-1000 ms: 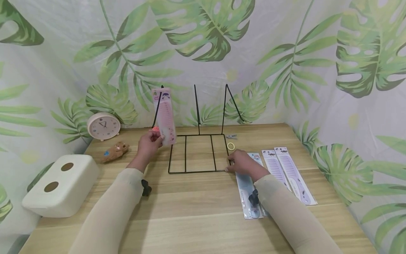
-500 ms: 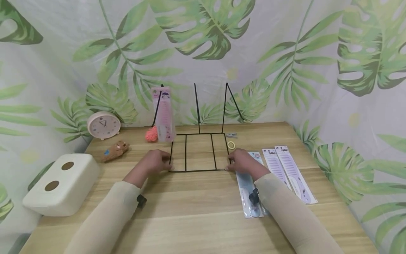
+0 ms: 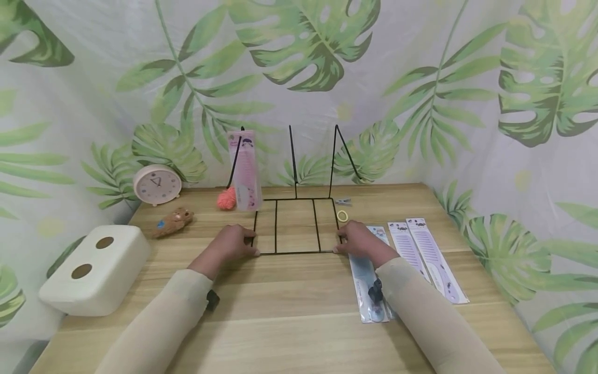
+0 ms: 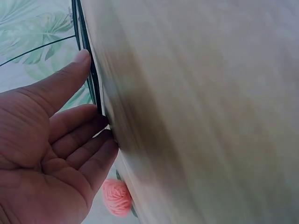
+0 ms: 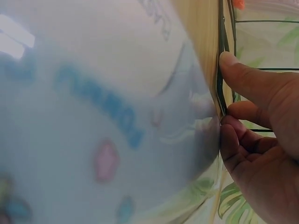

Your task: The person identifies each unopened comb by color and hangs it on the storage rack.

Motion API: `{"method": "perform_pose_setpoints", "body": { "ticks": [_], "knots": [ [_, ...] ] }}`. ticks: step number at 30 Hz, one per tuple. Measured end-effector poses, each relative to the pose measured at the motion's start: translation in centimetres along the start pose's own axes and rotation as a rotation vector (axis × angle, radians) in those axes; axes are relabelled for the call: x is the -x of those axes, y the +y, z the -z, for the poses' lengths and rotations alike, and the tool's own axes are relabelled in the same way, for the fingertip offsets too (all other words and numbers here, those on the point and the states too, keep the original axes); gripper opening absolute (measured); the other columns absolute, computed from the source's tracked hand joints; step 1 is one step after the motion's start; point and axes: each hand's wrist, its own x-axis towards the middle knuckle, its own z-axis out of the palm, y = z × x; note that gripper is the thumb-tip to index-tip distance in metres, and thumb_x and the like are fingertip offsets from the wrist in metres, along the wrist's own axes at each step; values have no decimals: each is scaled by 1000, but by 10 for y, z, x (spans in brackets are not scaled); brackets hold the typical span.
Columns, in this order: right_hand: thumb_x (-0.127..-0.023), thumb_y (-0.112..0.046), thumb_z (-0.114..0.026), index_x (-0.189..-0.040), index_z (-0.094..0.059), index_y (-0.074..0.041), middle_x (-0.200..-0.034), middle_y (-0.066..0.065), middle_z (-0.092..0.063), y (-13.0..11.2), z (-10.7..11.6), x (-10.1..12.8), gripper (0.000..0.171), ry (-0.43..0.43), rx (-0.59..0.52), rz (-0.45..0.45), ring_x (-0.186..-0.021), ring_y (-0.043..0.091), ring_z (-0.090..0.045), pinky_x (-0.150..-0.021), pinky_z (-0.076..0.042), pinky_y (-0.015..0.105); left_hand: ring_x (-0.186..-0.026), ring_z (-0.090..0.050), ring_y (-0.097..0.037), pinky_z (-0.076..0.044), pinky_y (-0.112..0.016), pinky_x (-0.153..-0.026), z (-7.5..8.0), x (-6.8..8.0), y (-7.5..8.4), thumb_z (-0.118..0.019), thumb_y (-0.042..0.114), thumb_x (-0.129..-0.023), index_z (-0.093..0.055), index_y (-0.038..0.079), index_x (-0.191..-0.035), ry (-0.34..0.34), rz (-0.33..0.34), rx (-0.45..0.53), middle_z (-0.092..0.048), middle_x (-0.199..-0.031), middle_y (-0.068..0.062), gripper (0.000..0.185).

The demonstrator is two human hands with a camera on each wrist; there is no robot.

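Observation:
A black wire rack (image 3: 297, 253) lies on the wooden table, its bent uprights rising at the back. My left hand (image 3: 229, 243) pinches the rack's near left corner; in the left wrist view, its thumb and curled fingers are at the thin black wire (image 4: 95, 77). At the near right corner, my right hand (image 3: 358, 239) pinches the frame between thumb and fingers. A pink packaged comb (image 3: 246, 171) hangs from the left upright. Blue packaged combs (image 3: 364, 283) lie partly beneath my right forearm, and fill much of the right wrist view as a blurred plastic sleeve (image 5: 103, 107).
Two purple packaged combs (image 3: 432, 257) lie at the right. Behind the right hand are a yellow ring (image 3: 342, 216) and a small clip (image 3: 343, 201). At the left stand a white box (image 3: 95, 270), a brown bear toy (image 3: 173, 222), a round clock (image 3: 157, 185) and a coral yarn ball (image 3: 226, 198).
My left hand has let go of the hanging pink comb and come down toward me to the rack's near left corner. The yarn ball is uncovered. My right hand stays at its corner.

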Motion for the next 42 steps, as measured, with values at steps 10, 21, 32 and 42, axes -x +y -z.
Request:
{"method": "perform_pose_setpoints", "body": {
  "ticks": [10, 21, 32, 42],
  "knots": [
    [-94, -30, -89, -119, -79, 0, -95, 9, -72, -2, 3, -1, 40, -12, 5, -35, -78, 18, -55, -71, -47, 34, -107, -63, -32, -55, -52, -103, -2, -2, 2, -91, 32, -92, -75, 6, -136, -14, 16, -54, -74, -121, -16, 54],
    [-94, -33, -88, -126, -78, -3, -107, 11, -76, -5, 8, -2, 45, -22, 46, -39, -89, 21, -63, -83, -58, 42, -143, -57, -47, -45, -61, -123, 1, -1, 5, -89, 32, -93, -68, 3, -146, -21, 42, -67, -65, -151, -22, 64],
    [-97, -34, -83, -150, -62, 1, -141, 26, -70, 26, 29, 32, 67, 127, -54, -7, -130, 46, -66, -111, -54, 61, -143, -58, -45, -45, -59, -122, -4, 1, 10, -89, 32, -93, -70, 3, -144, -35, 30, -100, -67, -150, -19, 61],
    [-102, -36, -76, -150, -49, 9, -149, 38, -55, 105, 80, 102, 72, 317, -233, -331, -135, 56, -55, -111, -48, 68, -139, -61, -43, -48, -59, -121, 0, 4, 10, -90, 32, -93, -71, 4, -144, -23, 55, -101, -69, -145, -21, 61]
  ]
}}
